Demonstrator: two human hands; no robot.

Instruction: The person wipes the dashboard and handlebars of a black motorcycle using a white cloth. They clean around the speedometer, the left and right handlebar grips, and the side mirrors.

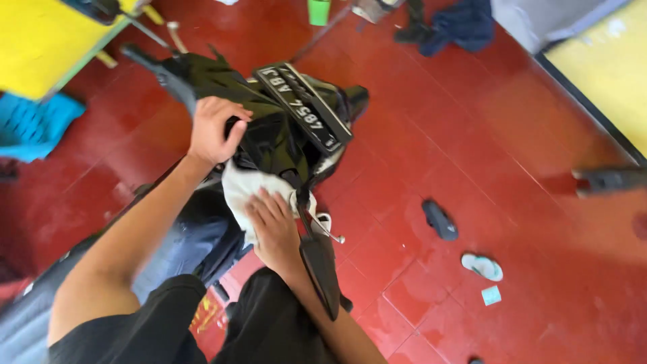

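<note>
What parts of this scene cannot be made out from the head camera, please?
- Surface under the white cloth: hidden by the cloth and the right hand pressing on it.
- What the left hand grips on the black scooter: covered by its fingers.
- Scooter's lower body: hidden behind the person's arms and legs.
- Dark object at right: cut off by the edge.

White cloth (242, 189) partly hidden under hand, blue crate (30, 125) cut off left, motorcycle's (283, 141) lower body hidden
</note>
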